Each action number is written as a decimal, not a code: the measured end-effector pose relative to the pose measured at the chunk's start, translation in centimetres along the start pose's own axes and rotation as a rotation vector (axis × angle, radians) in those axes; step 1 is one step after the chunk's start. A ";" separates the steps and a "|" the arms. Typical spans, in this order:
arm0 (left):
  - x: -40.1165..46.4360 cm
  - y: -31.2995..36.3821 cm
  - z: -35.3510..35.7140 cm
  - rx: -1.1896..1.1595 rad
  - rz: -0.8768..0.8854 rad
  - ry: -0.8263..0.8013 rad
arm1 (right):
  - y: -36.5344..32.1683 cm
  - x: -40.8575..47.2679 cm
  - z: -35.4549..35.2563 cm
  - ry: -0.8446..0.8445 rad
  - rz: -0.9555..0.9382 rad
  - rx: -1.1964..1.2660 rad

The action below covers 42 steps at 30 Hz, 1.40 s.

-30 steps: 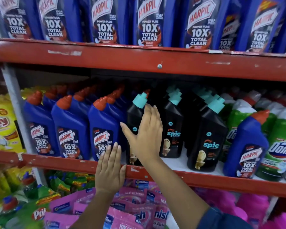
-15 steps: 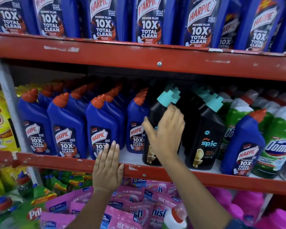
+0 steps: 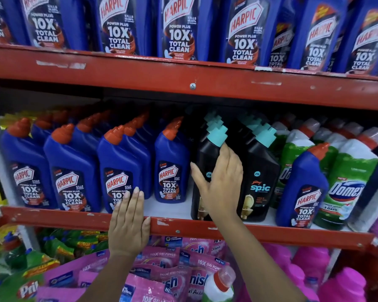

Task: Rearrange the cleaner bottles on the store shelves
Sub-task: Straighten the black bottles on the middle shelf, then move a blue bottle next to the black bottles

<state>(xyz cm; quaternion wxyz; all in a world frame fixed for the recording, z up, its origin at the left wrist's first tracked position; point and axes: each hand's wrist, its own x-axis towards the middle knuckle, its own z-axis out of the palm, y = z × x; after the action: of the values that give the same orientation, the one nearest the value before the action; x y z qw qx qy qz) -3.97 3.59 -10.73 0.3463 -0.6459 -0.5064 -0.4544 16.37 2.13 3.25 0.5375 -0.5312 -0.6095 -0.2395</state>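
On the middle shelf, my right hand (image 3: 220, 184) wraps the front of a black Spic bottle (image 3: 203, 153) with a teal cap, thumb on its left side. The bottle stands upright at the shelf's front, close beside another black Spic bottle (image 3: 260, 182) on its right. Blue Harpic bottles (image 3: 72, 171) with orange caps fill the left part in rows; one more (image 3: 171, 166) stands set back, just left of the held bottle. A lone blue Harpic bottle (image 3: 301, 188) stands further right among green Domex bottles (image 3: 349, 182). My left hand (image 3: 128, 223) lies flat on the red shelf edge (image 3: 271, 234), holding nothing.
The red upper shelf (image 3: 140, 77) carries larger Harpic bottles. Below lie pink pouches (image 3: 162, 275), pink bottles (image 3: 310, 267), a white bottle with a red cap (image 3: 220, 284) and green bottles (image 3: 26, 280). A white strip of bare shelf shows between my hands.
My right hand has slid the black Spic bottle rightward, away from the Harpic rows and up against the other black bottles, uncovering a blue Harpic bottle behind. My left hand stayed on the shelf edge.
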 end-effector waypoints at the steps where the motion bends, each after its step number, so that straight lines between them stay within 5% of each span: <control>1: 0.0 0.0 0.0 0.000 0.001 -0.002 | 0.0 -0.4 -0.1 -0.004 -0.003 0.010; 7: -0.1 -0.1 0.2 -0.006 0.010 0.018 | 1.7 -3.8 -1.9 -0.047 0.017 0.066; 18: -0.2 -0.2 0.3 0.002 0.019 0.054 | 12.8 -3.1 -7.9 0.141 0.197 -0.120; 24: 0.1 0.3 0.0 -0.003 -0.011 0.042 | 17.2 -0.8 -8.6 0.048 0.184 -0.110; 42: 0.2 0.6 -0.3 -0.002 -0.039 -0.001 | 12.7 0.3 -9.7 0.196 0.074 -0.012</control>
<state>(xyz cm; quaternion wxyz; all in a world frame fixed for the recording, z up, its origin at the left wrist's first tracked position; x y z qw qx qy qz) -3.49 3.24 -10.39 0.3366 -0.6366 -0.5185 -0.4611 31.80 -2.01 2.98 0.5999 -0.5306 -0.5324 -0.2741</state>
